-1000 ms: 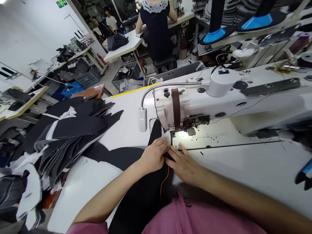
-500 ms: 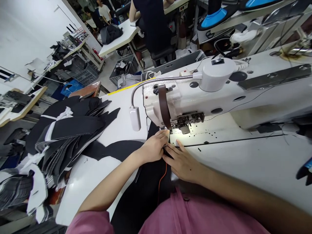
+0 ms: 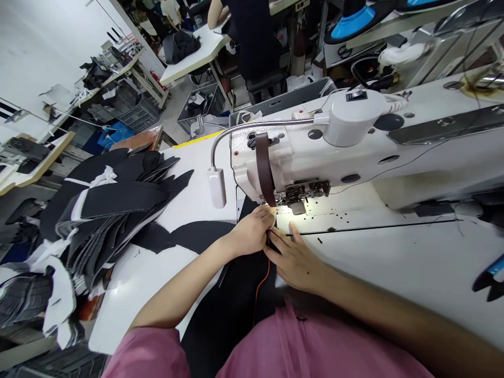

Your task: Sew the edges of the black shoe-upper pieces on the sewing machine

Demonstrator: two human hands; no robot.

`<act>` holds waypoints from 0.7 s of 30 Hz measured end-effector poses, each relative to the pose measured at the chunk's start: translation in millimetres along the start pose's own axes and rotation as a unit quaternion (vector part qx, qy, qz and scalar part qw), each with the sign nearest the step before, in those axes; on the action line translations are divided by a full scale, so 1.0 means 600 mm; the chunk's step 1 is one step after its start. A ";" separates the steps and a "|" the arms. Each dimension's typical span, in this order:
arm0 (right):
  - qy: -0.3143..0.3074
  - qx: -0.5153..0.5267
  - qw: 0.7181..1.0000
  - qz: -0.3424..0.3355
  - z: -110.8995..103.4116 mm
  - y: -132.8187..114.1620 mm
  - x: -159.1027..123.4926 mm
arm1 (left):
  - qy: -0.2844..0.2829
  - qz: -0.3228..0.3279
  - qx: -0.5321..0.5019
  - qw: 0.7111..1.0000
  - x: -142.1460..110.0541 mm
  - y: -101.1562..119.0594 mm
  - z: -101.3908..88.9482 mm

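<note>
At the needle end of a white sewing machine [image 3: 291, 163], my left hand [image 3: 254, 230] is closed, its fingertips pinched together on the edge of a black fabric piece [image 3: 232, 310]. The fabric runs from under the machine head down into my lap. My right hand [image 3: 297, 260] lies beside it with its fingers stretched and apart, some tips touching the fabric edge and one on the machine bed. An orange cord [image 3: 259, 286] trails down the fabric from beneath my hands. A brown strap [image 3: 265, 168] hangs over the machine head. My fingers hide the stitching point.
Bundles of cut black pieces [image 3: 118, 202] tied with white strips lie to the left. A small lamp [image 3: 216, 188] on a bent metal neck hangs left of the machine head. Blue-and-black cones stand at the back right. A person in dark clothing [image 3: 254, 42] sits beyond the machine.
Both hands have moved very slightly right and up, staying close to the needle area. The view has shifted a little. The fabric and cord look nearly the same.
</note>
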State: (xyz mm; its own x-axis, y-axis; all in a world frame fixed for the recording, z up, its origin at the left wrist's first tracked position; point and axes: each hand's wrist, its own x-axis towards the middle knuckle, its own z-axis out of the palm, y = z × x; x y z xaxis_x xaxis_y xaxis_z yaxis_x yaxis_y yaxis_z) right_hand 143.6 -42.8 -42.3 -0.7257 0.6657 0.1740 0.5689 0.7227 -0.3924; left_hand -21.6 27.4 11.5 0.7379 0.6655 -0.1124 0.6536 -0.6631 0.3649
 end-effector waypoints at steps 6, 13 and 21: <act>-0.001 -0.032 0.999 0.006 0.001 -0.007 -0.005 | 0.013 -0.005 -0.001 1.000 -0.012 0.011 0.002; 0.006 -0.038 0.999 0.011 0.004 -0.005 0.000 | 0.022 -0.041 0.022 0.999 -0.011 0.013 0.011; 0.012 -0.042 0.999 0.015 0.004 -0.015 -0.006 | 0.021 -0.061 0.027 0.998 -0.017 0.021 0.019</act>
State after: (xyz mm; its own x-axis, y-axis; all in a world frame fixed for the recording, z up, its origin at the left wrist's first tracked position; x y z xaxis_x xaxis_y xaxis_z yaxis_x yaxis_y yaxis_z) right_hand 140.2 -52.3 -41.6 -0.6985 0.6912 0.1851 0.6220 0.7144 -0.3206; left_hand -19.4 8.4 6.9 0.6449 0.7556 -0.1147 0.7476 -0.5926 0.2999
